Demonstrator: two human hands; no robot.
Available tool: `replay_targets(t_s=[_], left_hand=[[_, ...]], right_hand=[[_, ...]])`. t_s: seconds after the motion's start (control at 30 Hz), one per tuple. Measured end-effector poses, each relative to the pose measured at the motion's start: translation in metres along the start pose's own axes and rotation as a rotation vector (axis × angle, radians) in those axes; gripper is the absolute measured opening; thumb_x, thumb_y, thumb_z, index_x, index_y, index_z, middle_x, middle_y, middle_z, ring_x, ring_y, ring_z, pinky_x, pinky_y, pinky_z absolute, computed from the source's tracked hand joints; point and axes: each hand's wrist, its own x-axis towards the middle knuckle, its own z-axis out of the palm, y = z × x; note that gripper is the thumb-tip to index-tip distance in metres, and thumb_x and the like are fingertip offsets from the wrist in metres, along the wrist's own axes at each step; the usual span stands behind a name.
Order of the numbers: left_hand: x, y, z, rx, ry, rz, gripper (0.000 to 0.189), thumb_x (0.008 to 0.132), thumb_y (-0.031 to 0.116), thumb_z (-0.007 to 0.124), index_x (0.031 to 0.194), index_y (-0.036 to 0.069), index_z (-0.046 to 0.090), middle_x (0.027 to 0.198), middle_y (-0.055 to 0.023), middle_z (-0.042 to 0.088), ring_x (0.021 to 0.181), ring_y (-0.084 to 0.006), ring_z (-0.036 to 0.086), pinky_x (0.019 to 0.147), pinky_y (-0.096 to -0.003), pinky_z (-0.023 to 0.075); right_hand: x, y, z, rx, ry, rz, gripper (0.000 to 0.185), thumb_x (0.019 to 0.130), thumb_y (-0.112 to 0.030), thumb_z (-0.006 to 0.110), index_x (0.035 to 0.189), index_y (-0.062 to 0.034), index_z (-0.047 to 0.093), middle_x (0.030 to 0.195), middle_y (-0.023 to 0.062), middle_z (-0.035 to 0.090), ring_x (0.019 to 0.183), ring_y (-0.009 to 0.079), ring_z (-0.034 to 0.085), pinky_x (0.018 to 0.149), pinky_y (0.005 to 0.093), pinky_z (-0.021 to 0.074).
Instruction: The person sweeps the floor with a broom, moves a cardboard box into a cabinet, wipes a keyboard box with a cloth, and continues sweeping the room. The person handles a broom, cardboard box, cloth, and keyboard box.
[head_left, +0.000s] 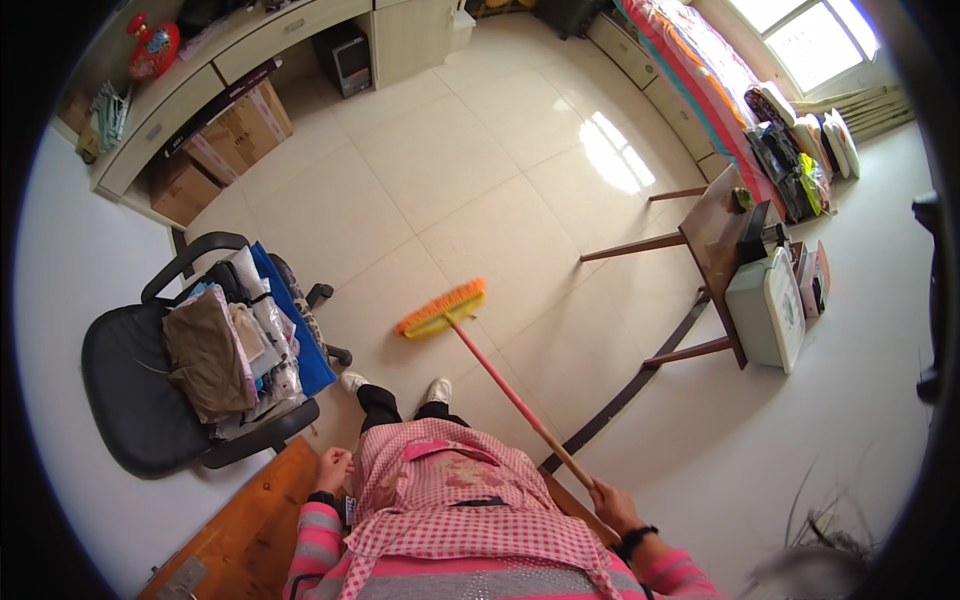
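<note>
My right hand (615, 507) is closed around the wooden handle of a push broom (517, 397), near its upper end. The handle is partly pink and slants away to the left. Its yellow head with orange bristles (441, 307) is down at the tiled floor, ahead of my shoes. My left hand (334, 470) hangs beside the pink checked apron (450, 480), fingers curled; whether anything is in it cannot be seen.
At left, a black office chair (142, 397) bears piled clothes and bags. A desk (169, 112) with cardboard boxes (240, 127) under it stands ahead left. A wooden table (712, 240) stands at right, near a bed (690, 67). A wooden door (247, 517) is behind my left hand.
</note>
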Motion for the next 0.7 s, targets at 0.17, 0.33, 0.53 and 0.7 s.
replay_targets(t_s=[0.17,0.33,0.53,0.7], left_hand=[[0.011,0.022,0.021,0.046,-0.029,0.109,0.017,0.093,0.017,0.061,0.100,0.002,0.060,0.082,-0.0062,0.066,0.068,-0.0138,0.064,0.060,-0.0261,0.0516],[0.003,0.057,0.022,0.159,-0.038,0.179,0.017,0.092,0.015,0.062,0.099,0.000,0.060,0.080,-0.0078,0.068,0.065,-0.0144,0.065,0.057,-0.0268,0.0518],[0.001,0.085,-0.008,0.304,-0.029,0.190,0.018,0.090,0.014,0.063,0.098,-0.002,0.061,0.079,-0.0100,0.068,0.065,-0.0156,0.066,0.058,-0.0278,0.0531],[0.020,0.107,-0.047,0.357,0.033,0.277,0.017,0.087,0.014,0.065,0.097,-0.001,0.062,0.078,-0.0096,0.068,0.064,-0.0157,0.066,0.059,-0.0288,0.0538]], right_hand=[[-0.079,0.023,-0.023,0.171,-0.031,0.061,0.033,0.091,-0.025,0.059,0.122,-0.0137,0.063,0.098,0.0242,0.066,0.092,0.0401,0.066,0.077,0.0450,0.0525],[-0.032,-0.022,-0.018,0.252,0.058,-0.036,0.030,0.093,-0.026,0.058,0.119,-0.0117,0.064,0.094,0.0255,0.065,0.088,0.0417,0.065,0.074,0.0451,0.0517],[0.198,-0.168,-0.002,0.217,0.117,-0.202,0.031,0.097,-0.030,0.050,0.117,-0.0093,0.063,0.095,0.0239,0.066,0.089,0.0428,0.063,0.073,0.0487,0.0495],[0.345,-0.317,-0.019,0.160,0.171,-0.210,0.027,0.085,-0.020,0.056,0.110,-0.0110,0.062,0.101,0.0206,0.066,0.097,0.0417,0.063,0.083,0.0507,0.0512]])
